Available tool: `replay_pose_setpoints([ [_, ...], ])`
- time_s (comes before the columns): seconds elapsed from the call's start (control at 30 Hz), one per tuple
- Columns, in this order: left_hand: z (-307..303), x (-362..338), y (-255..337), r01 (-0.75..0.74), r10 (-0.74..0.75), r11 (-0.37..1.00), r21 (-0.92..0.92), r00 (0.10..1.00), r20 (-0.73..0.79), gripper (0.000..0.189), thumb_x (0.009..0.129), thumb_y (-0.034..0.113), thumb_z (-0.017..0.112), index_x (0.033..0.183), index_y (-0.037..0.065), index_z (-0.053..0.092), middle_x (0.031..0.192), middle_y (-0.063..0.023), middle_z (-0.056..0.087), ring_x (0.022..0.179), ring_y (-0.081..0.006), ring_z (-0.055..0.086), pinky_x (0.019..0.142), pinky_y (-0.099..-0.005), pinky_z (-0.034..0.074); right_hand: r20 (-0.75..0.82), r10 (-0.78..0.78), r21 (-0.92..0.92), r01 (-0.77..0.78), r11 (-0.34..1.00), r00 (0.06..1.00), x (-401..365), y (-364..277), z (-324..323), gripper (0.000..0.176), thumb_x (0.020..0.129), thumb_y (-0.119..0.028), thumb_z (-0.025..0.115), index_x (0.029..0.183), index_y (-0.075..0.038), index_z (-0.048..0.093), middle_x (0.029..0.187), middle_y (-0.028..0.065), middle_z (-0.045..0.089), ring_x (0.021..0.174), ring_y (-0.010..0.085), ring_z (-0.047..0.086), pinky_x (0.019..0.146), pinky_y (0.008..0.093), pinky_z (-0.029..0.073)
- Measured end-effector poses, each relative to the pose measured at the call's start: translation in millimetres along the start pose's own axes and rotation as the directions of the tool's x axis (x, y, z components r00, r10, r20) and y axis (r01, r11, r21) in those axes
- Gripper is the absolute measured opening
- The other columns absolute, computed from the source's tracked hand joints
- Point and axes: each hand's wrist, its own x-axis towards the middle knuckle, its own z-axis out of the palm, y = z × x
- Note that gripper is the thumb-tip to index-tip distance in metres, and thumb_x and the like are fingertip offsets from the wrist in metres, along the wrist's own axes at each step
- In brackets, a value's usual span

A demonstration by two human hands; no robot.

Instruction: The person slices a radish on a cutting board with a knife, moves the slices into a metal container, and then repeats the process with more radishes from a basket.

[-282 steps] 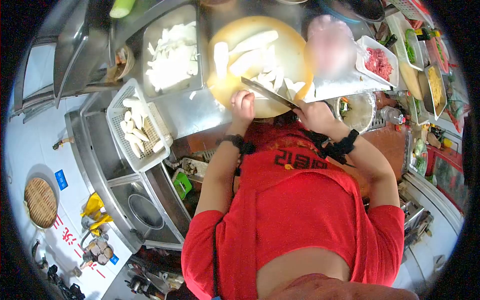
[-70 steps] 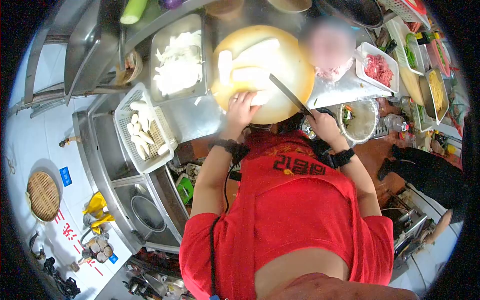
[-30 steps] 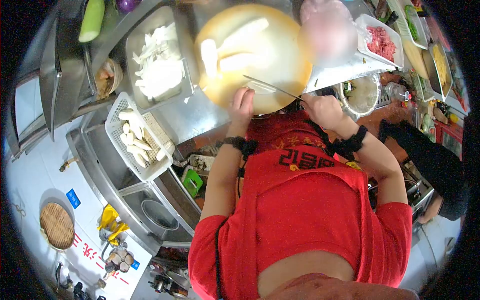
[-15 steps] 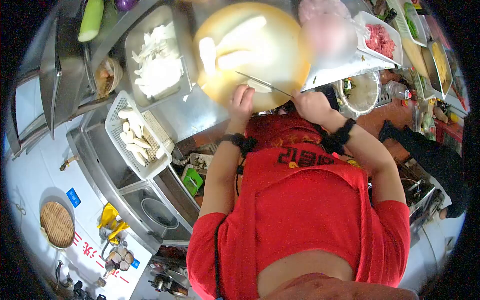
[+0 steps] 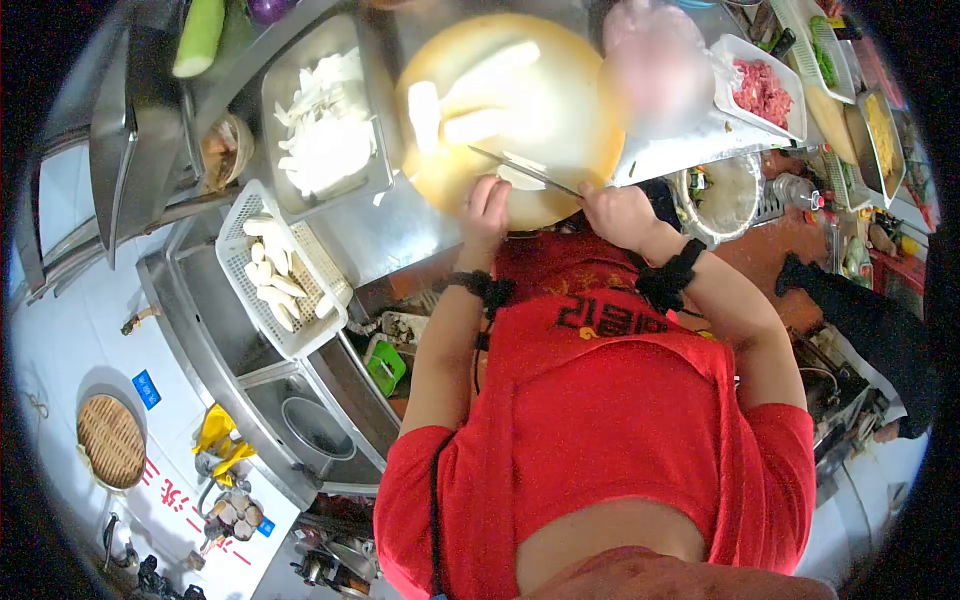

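Note:
In the head view, my right hand [image 5: 622,215] is closed round the handle of a knife [image 5: 545,178], whose blade points up and left over the round cutting board [image 5: 590,110]. Beneath the blade lies a pale piece of peeled vegetable [image 5: 520,174]. At its left end my left hand [image 5: 486,212] has its fingers bent together, pressing on the piece. Farther up the board are several larger white vegetable pieces [image 5: 485,124], overexposed by the light. A metal tray [image 5: 376,180] left of the board holds thin white slices [image 5: 325,140].
A white basket [image 5: 232,268] of peeled white vegetables stands at lower left. Right of the board are a blurred pinkish bag [image 5: 655,65] and a white tray [image 5: 733,48] of red chopped meat. A bucket [image 5: 722,200] is below. A person's dark-clothed leg [image 5: 850,310] shows at right.
The knife blade has shifted slightly across the vegetable piece, and more of the piece shows on its far side. Both hands stay nearly in place; the whole view has shifted slightly.

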Motion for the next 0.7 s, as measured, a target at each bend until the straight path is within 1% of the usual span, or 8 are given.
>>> replay_pose_setpoints([
  [0.03,-0.5,1.1,0.7,-0.009,0.009,1.000,-0.004,1.000,0.002,0.016,0.071,-0.002,0.062,0.084,0.008,0.063,0.095,-0.0064,0.057,0.086,-0.0226,0.059,0.074,-0.0328,0.048,-0.005,0.000,-0.001,0.000,1.000,1.000,-3.3,2.3,-1.4,0.020,0.089,-0.022,0.045,0.091,-0.004,0.054,0.062,0.0120,0.062,0.056,0.0294,0.062,0.047,0.0419,0.049],
  [0.1,-0.5,1.8,2.1,-0.007,0.007,1.000,-0.007,1.000,0.003,0.015,0.071,-0.002,0.062,0.084,0.007,0.063,0.095,-0.0067,0.057,0.086,-0.0228,0.059,0.074,-0.0328,0.048,-0.220,-0.091,0.029,0.100,0.995,0.971,-13.8,9.0,-2.8,0.019,0.089,-0.023,0.051,0.091,-0.005,0.051,0.054,0.0122,0.057,0.047,0.0287,0.058,0.041,0.0402,0.046],
  [0.13,-1.0,1.8,3.4,0.013,-0.013,1.000,-0.003,1.000,0.021,0.015,0.071,-0.002,0.062,0.084,0.007,0.063,0.095,-0.0067,0.058,0.086,-0.0230,0.059,0.073,-0.0327,0.048,-0.211,-0.095,0.030,0.103,0.994,0.973,-14.1,8.6,-2.7,0.019,0.089,-0.023,0.051,0.091,-0.005,0.051,0.054,0.0122,0.057,0.047,0.0287,0.058,0.041,0.0402,0.046],
  [0.2,-0.7,-1.6,3.9,0.035,-0.035,0.999,-0.001,0.998,0.044,0.015,0.072,-0.001,0.062,0.083,0.007,0.063,0.095,-0.0067,0.058,0.086,-0.0232,0.059,0.073,-0.0326,0.048,0.042,0.016,0.012,-0.016,1.000,0.999,-11.5,4.0,-3.2,0.021,0.090,-0.023,0.046,0.092,-0.004,0.054,0.066,0.0129,0.063,0.057,0.0312,0.063,0.051,0.0435,0.050],
  [0.33,3.7,0.7,-2.3,0.006,-0.006,1.000,-0.022,1.000,-0.009,0.015,0.071,-0.001,0.062,0.084,0.007,0.062,0.095,-0.0067,0.058,0.086,-0.0236,0.059,0.072,-0.0328,0.048,-0.012,-0.018,-0.017,0.018,1.000,1.000,3.1,3.5,7.9,0.021,0.088,-0.023,0.047,0.093,-0.004,0.054,0.064,0.0126,0.062,0.056,0.0312,0.062,0.050,0.0435,0.050],
  [0.4,2.9,-1.8,-2.2,0.011,-0.011,0.999,-0.041,1.000,-0.007,0.015,0.071,-0.002,0.062,0.084,0.007,0.062,0.095,-0.0068,0.058,0.086,-0.0238,0.059,0.072,-0.0330,0.048,-0.146,-0.087,-0.018,0.085,0.996,0.985,-2.3,7.6,3.6,0.020,0.089,-0.025,0.051,0.089,-0.004,0.054,0.054,0.0126,0.057,0.047,0.0285,0.059,0.043,0.0402,0.046],
  [0.6,1.7,-1.6,3.7,0.046,-0.045,0.998,-0.040,0.999,0.004,0.016,0.070,-0.002,0.063,0.084,0.007,0.063,0.095,-0.0076,0.058,0.086,-0.0255,0.058,0.073,-0.0346,0.048,0.015,-0.012,-0.022,0.012,1.000,1.000,-3.8,4.0,8.4,0.013,0.079,-0.015,0.051,0.085,-0.005,0.057,0.065,0.0135,0.063,0.057,0.0291,0.064,0.048,0.0414,0.050],
  [0.7,3.7,-0.9,-1.1,0.034,-0.034,0.998,-0.047,0.999,-0.016,0.016,0.070,-0.003,0.062,0.083,0.007,0.062,0.094,-0.0072,0.058,0.085,-0.0256,0.059,0.074,-0.0351,0.048,-0.030,-0.013,-0.054,0.011,0.998,0.999,4.9,2.4,6.2,0.013,0.081,-0.016,0.050,0.083,-0.006,0.058,0.065,0.0134,0.063,0.057,0.0291,0.064,0.049,0.0413,0.051],
])
